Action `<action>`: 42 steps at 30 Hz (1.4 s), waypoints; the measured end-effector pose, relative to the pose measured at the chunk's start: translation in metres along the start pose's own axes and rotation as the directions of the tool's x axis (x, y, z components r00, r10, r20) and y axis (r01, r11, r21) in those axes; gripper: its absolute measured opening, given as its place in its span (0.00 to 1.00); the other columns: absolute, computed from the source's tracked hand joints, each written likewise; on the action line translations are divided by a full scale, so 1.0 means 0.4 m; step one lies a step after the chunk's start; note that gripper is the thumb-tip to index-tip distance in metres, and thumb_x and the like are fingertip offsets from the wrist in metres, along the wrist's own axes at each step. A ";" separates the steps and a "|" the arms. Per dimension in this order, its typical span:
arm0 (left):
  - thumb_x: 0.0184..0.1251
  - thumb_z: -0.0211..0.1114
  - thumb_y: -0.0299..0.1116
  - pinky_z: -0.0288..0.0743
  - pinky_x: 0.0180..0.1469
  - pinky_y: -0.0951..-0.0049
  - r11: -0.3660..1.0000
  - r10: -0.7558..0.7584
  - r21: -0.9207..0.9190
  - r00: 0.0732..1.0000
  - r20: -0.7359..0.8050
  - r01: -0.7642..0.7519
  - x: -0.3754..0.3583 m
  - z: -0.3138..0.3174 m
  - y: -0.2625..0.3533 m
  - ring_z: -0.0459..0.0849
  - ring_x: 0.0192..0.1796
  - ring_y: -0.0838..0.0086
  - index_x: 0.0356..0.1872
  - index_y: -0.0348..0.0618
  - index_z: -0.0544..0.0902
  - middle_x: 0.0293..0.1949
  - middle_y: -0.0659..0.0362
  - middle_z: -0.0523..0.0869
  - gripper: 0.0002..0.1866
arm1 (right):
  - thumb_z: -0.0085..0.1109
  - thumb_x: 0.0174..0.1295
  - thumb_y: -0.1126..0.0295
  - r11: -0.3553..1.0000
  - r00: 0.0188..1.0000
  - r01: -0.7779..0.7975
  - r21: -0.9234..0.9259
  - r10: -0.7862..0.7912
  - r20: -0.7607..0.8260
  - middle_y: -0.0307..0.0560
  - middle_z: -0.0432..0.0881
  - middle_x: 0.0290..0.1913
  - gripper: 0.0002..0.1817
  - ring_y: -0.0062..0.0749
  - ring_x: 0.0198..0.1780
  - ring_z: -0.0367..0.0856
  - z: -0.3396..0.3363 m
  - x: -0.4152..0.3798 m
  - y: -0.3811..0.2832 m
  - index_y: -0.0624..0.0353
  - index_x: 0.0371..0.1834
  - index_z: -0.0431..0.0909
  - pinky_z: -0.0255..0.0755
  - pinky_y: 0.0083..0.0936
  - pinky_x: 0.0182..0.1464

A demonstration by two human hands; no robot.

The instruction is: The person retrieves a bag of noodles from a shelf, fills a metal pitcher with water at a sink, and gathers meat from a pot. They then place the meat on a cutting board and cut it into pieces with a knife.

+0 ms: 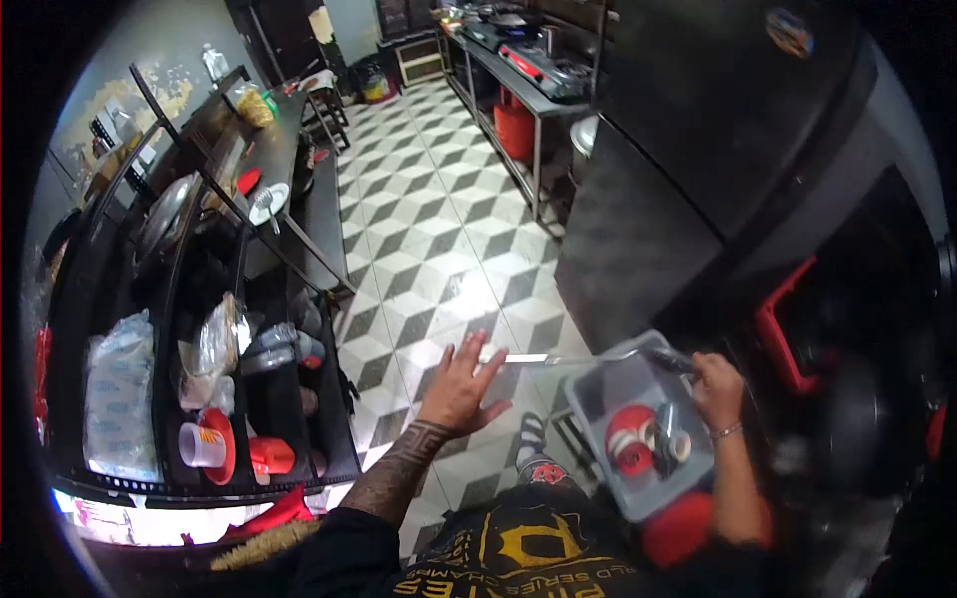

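My right hand is closed around the dark handle of a long, thin, shiny utensil, held level above the floor. Its pale far end reaches the fingers of my left hand, which is open with fingers spread; its exact kind does not show. Below the handle is a translucent grey plastic bin. Inside the bin lie a red-and-white roll and a roll that looks like tape.
On my left, a black shelf rack holds a plastic-wrapped pack, a white cup and red plastic pieces. A dark fridge stands right. Beyond the patterned tile floor, a stove sits on a metal table.
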State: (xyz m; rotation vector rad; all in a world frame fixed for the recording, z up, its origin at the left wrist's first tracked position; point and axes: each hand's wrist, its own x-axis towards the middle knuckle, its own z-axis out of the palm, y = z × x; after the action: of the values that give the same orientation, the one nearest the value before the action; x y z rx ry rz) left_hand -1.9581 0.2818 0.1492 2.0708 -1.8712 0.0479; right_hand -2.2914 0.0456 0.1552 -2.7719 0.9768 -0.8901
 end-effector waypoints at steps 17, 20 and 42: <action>0.58 0.58 0.56 0.72 0.25 0.62 0.023 -0.693 -0.177 0.143 0.707 0.984 0.069 0.318 -0.792 0.81 0.24 0.60 0.29 0.35 0.78 0.14 0.51 0.76 0.27 | 0.62 0.51 0.62 0.848 0.878 -0.115 0.518 -0.157 0.452 0.56 0.61 0.65 0.38 0.45 0.68 0.57 0.754 0.963 -0.221 0.62 0.65 0.58 0.55 0.35 0.67; 0.60 0.58 0.51 0.71 0.22 0.67 0.254 -0.392 -0.331 0.410 0.823 0.909 0.220 0.369 -0.954 0.79 0.22 0.63 0.35 0.36 0.73 0.18 0.54 0.75 0.23 | 0.59 0.53 0.62 0.876 0.877 -0.261 0.405 0.041 0.478 0.58 0.60 0.64 0.37 0.49 0.63 0.63 0.816 0.917 -0.213 0.57 0.67 0.56 0.61 0.35 0.63; 0.62 0.52 0.59 0.74 0.26 0.64 0.375 0.924 -0.711 -0.176 0.339 0.595 0.681 0.310 -0.023 0.78 0.21 0.62 0.42 0.37 0.70 0.24 0.48 0.77 0.29 | 0.59 0.49 0.53 -0.521 -0.530 -0.816 0.250 0.847 0.037 0.60 0.75 0.51 0.33 0.50 0.55 0.72 0.621 -0.592 -0.806 0.56 0.60 0.68 0.67 0.37 0.58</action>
State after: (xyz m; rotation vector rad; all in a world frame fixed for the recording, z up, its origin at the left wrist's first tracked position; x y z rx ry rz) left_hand -1.9398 -0.0131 0.1002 0.1913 -1.7686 -2.7003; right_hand -2.1266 0.4129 -0.0893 -0.3272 2.4272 -0.5927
